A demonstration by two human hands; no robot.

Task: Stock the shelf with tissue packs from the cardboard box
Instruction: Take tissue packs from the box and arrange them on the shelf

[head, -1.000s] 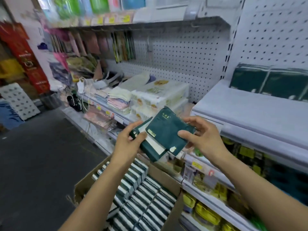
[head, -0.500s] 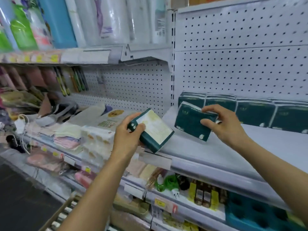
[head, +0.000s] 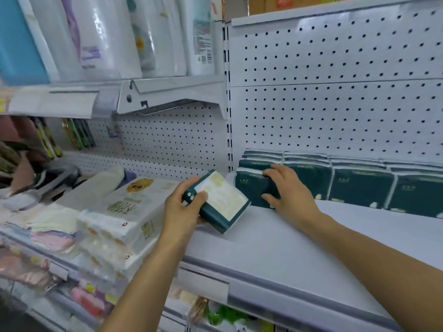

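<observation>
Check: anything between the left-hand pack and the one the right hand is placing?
Head view: only bare shelf shows between the left hand's pack and the right hand's pack; corners nearly meet.

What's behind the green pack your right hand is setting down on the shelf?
Behind the pack under the right hand stands a row of matching green packs against the pegboard. The hand and pack hide the row's lower left part, so any gap there cannot be seen.

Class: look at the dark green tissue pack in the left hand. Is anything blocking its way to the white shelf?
Nothing visible does. The dark green tissue pack in the left hand hangs just above bare white shelf, in front of the pack the right hand places.
</observation>
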